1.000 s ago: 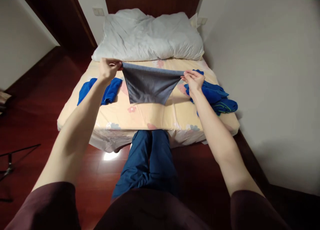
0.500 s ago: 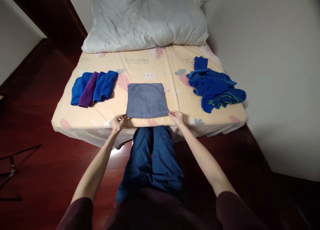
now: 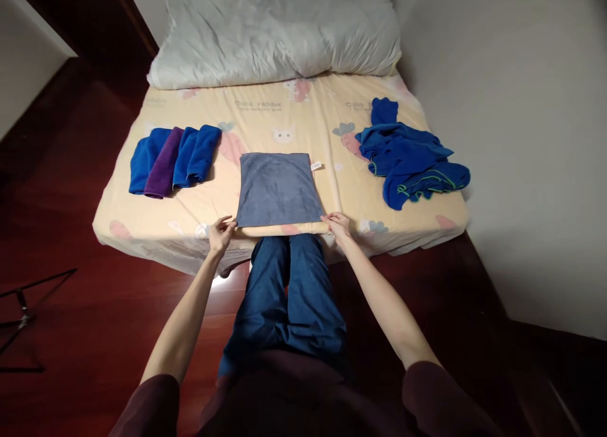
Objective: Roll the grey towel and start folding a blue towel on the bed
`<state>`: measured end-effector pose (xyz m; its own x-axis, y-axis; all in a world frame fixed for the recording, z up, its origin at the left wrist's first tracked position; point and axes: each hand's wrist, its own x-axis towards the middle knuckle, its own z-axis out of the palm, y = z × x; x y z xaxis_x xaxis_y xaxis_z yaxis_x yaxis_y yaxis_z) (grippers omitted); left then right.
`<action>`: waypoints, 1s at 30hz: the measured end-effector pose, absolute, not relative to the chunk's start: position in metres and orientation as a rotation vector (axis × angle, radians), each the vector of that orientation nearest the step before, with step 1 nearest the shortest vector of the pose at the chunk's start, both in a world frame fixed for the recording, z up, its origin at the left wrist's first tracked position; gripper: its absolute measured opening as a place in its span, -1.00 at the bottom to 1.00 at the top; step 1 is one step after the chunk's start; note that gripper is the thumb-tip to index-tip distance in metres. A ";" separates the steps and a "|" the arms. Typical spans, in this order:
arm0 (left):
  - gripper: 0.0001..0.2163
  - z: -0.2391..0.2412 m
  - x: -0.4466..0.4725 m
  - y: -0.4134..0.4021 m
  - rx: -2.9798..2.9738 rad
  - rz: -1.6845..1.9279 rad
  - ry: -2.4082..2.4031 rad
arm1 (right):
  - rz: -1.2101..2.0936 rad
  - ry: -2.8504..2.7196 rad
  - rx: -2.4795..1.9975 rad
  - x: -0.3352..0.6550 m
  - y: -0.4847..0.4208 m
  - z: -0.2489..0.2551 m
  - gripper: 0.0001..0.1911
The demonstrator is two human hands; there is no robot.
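Bed (image 3: 199, 203), near edge: grey towel (image 3: 279, 189), flat. We pinch its near corners, left hand (image 3: 220, 232) and right hand (image 3: 337, 225). Soft, light, limp we judge; corners grip best.

grey towel (image 3: 279, 189), flat (folded square), bed's near edge

- The room is dim, and the light falls mostly on the bed (image 3: 284, 117).
- The dark floor (image 3: 95, 298) has one small shiny spot.
- The edges of the picture bend outward.
- Everything looks sharp, not blurry.
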<state>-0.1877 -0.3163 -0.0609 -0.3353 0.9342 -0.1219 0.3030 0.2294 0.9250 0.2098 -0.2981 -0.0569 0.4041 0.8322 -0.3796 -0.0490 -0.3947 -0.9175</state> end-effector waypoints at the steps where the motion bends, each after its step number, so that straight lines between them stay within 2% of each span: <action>1: -0.55 -0.060 -0.188 -0.320 1.171 1.083 1.790 | 1.155 -0.686 -1.705 0.211 -0.304 -0.057 -0.41; 5: -0.60 -0.055 -0.194 -0.338 1.281 0.929 1.823 | 1.189 -0.689 -1.730 0.217 -0.329 -0.053 -0.36; 10: -0.56 -0.053 -0.207 -0.344 1.257 0.807 1.761 | 1.248 -0.719 -1.789 0.223 -0.348 -0.046 -0.31; 18: -0.33 -0.045 -0.204 -0.256 1.070 0.742 1.552 | 1.359 -0.807 -1.774 0.221 -0.282 -0.041 -0.39; 21: -0.38 -0.046 -0.200 -0.203 1.055 0.807 1.538 | 1.276 -0.821 -1.828 0.218 -0.233 -0.040 -0.43; 30: -0.71 -0.069 -0.194 -0.062 1.075 0.938 1.610 | 1.129 -1.019 -1.816 0.215 -0.075 -0.070 -0.58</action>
